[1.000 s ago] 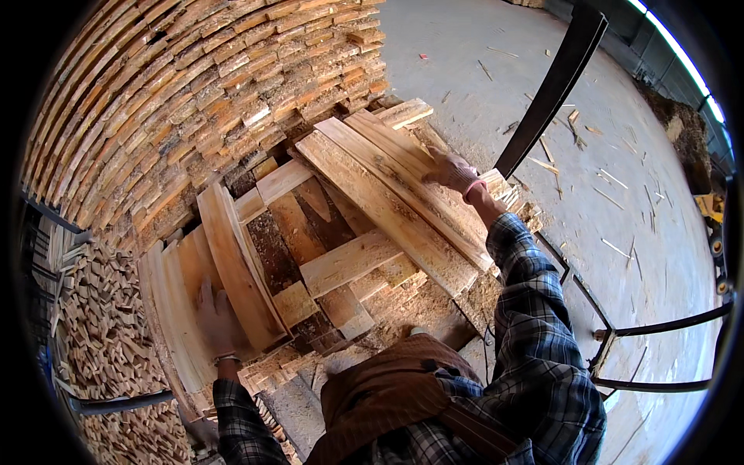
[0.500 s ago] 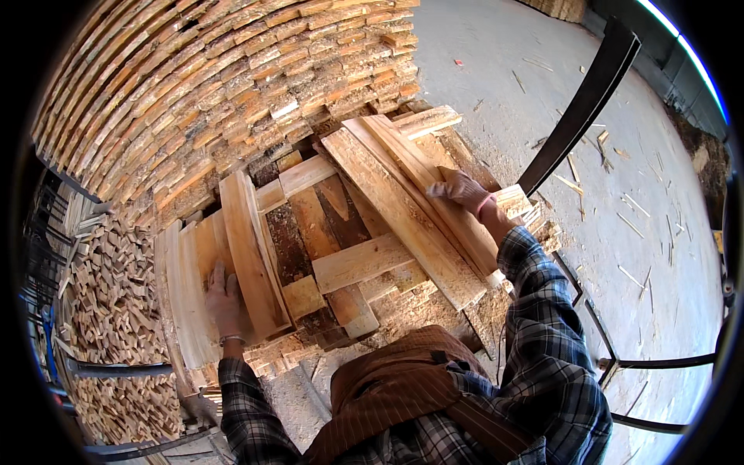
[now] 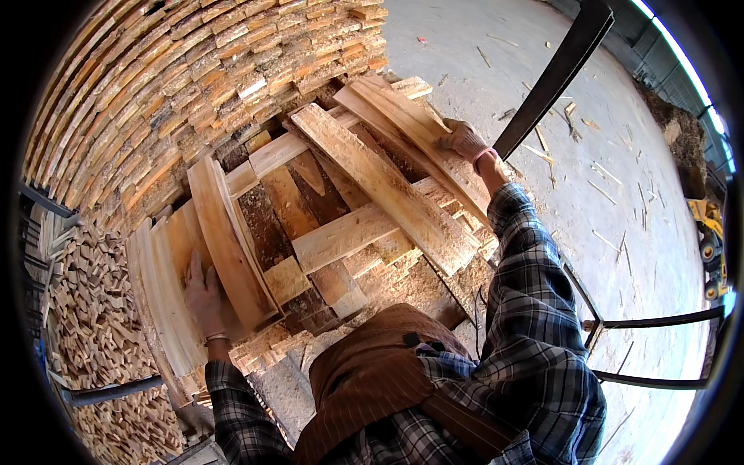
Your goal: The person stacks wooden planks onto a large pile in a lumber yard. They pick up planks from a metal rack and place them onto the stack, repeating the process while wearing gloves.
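Note:
My left hand (image 3: 204, 301), in a pale glove, lies with fingers stretched out on a wide board (image 3: 184, 240) at the left of the pile. Beside it, a reddish-brown plank (image 3: 225, 240) slants over the neighbouring boards. My right hand (image 3: 463, 142), also gloved, grips the right edge of a long plank (image 3: 399, 116) at the upper right. Another plank beneath it is partly covered. A sawdust-covered plank (image 3: 380, 182) lies diagonally between my hands, across a shorter crosswise board (image 3: 345, 236). My right fingertips are partly hidden.
A tall stack of boards (image 3: 201, 85) rises behind the pile. Small wood offcuts (image 3: 101, 302) fill a framed bin at left. A dark metal post (image 3: 554, 81) stands beyond my right hand. Scraps litter the concrete floor (image 3: 620, 271); a yellow vehicle (image 3: 707, 225) is far right.
My right hand has shifted its plank rightward, widening the gap from the sawdust-covered plank. My left hand stays on the left board. The whole view has shifted slightly.

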`<state>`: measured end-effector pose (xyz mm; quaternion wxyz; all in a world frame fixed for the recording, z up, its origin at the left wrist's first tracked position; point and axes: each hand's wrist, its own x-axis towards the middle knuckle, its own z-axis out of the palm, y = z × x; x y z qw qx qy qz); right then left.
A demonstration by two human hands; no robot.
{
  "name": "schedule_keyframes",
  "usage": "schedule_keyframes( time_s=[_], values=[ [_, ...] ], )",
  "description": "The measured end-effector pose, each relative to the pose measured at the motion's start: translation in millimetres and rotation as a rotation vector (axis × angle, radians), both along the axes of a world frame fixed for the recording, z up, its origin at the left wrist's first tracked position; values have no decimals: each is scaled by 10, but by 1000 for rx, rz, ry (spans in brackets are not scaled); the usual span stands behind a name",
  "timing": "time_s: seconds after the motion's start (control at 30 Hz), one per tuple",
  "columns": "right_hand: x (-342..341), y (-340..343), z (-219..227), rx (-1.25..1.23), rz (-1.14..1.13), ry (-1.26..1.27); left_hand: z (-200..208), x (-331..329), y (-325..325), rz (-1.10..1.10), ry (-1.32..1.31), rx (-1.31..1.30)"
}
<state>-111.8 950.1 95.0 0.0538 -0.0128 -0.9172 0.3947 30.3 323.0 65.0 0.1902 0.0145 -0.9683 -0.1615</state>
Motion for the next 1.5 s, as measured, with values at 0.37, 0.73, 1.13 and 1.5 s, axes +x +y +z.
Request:
schedule_keyframes(
  time_s=[0.37, 0.73, 1.13, 1.5],
  values=[
    [424, -1060, 255, 91, 155, 120, 57, 75, -64, 60, -22, -58],
    [683, -2052, 533, 663, 38, -164, 57, 60, -56, 58, 16, 30],
    [677, -3949, 239, 109, 230, -270, 175, 42, 43, 13, -70, 174],
    [726, -3592, -226, 363, 133, -45, 153, 91, -50, 46, -59, 139]
  ],
)
